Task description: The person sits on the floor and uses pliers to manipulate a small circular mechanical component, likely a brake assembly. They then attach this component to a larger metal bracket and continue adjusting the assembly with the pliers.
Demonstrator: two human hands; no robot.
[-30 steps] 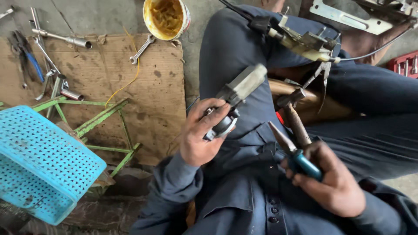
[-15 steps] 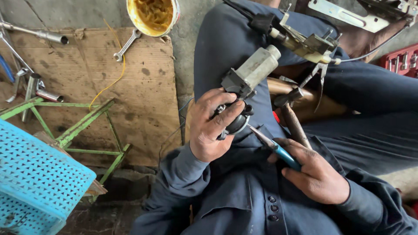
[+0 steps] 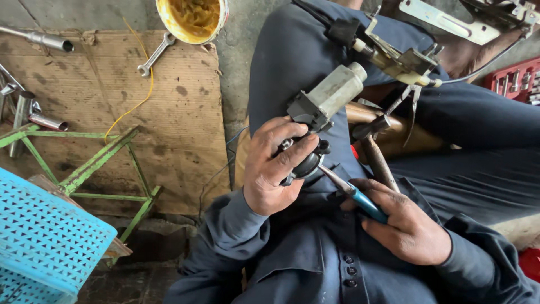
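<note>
Fingers [image 3: 292, 155] of the left hand [image 3: 273, 169] wrap the small motor [image 3: 323, 104] above the lap; right hand [image 3: 408, 228] fingers clasp blue-handled pliers [image 3: 354, 194], tip touching the motor's black end; cardboard [image 3: 180, 107], blue basket [image 3: 45, 242], wrench [image 3: 154, 54] lie left

Bare cardboard [image 3: 169, 112] lies open beside the left hand [image 3: 278, 166]; the green metal frame [image 3: 101, 163] and blue basket [image 3: 45, 236] block passage farther out.

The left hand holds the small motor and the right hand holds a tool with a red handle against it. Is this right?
Not quite. In the head view the tool in the right hand has a blue handle, not red. The left hand does hold the small motor.
</note>
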